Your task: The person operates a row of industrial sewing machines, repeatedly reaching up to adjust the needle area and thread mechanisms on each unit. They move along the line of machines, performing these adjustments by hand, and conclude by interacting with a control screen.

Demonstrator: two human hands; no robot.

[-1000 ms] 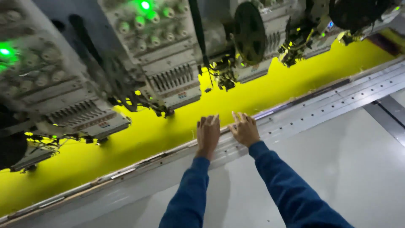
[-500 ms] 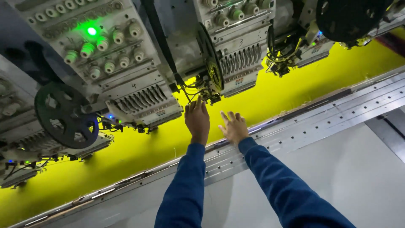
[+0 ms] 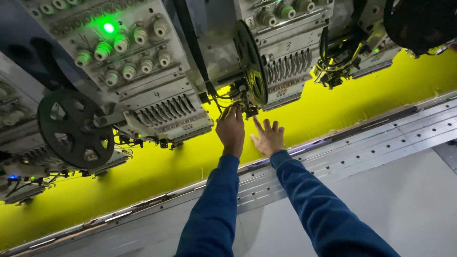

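Bright yellow fabric [image 3: 333,112] lies stretched under a row of embroidery machine heads. My left hand [image 3: 231,131] reaches up to the needle area [image 3: 240,108] beneath the middle head, its fingertips hidden among wires and small metal parts there; I cannot tell whether it grips anything. My right hand [image 3: 267,138] rests flat on the yellow fabric just right of it, fingers spread, holding nothing. Both arms wear dark blue sleeves.
A metal frame rail [image 3: 362,143] with holes runs diagonally along the fabric's near edge. A grey table surface [image 3: 409,204] lies in front. Black spoked reels [image 3: 74,128] hang from the heads, one lit green lamp [image 3: 109,27] on the left head.
The view has drifted, so the machine heads sit further right in frame. My left hand has reached further up to the needle area. My right hand has moved forward onto the fabric.
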